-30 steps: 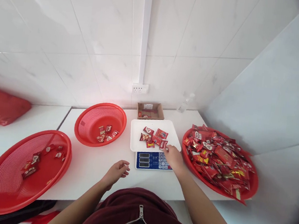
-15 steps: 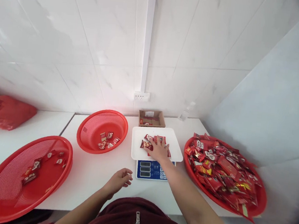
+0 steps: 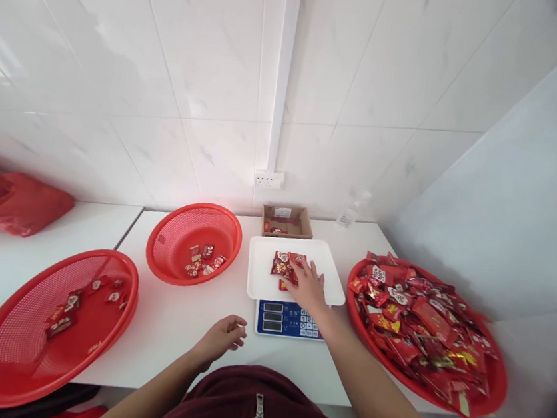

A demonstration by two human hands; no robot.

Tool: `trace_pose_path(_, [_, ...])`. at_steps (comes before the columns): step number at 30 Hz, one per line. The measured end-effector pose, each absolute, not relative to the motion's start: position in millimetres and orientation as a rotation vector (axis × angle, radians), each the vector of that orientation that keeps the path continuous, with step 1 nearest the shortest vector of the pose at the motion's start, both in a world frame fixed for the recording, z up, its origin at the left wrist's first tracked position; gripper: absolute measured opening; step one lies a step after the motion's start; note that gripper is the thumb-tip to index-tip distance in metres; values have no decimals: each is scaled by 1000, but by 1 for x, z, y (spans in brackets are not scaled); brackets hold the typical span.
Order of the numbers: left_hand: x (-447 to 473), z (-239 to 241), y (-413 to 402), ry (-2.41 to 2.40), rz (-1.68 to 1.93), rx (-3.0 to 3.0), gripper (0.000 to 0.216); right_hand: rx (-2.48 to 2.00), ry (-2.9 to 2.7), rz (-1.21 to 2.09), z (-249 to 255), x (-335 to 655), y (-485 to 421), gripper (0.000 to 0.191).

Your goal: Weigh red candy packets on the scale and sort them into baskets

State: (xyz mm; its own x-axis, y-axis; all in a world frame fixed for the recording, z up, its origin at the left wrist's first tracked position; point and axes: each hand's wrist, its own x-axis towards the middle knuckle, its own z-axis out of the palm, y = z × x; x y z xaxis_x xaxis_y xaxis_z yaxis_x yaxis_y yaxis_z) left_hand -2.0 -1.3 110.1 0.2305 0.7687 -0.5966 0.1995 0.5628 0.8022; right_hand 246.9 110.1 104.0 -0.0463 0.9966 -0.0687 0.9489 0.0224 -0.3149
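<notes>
My right hand lies flat with fingers spread on the white pan of a scale, its fingertips on a small pile of red snack packets. My left hand rests on the white table with fingers loosely curled, holding nothing, a little left of the scale's blue keypad. A big red tray heaped with red packets sits just right of the scale.
A red mesh basket with several packets stands left of the scale, a larger one at the near left. A small cardboard box and a clear bottle stand by the wall. Red bags lie far left.
My right hand moved from the pan's front edge onto the packets, which are now gathered into a tighter pile. The left hand stayed put.
</notes>
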Motion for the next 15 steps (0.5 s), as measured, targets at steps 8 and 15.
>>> trace_pose_path(8, [1, 113, 2, 1315, 461, 957, 36, -2071, -2011, 269, 87, 297, 70, 39])
trace_pose_path(15, [12, 123, 5, 1267, 420, 1018, 36, -1989, -2100, 160, 99, 265, 71, 42])
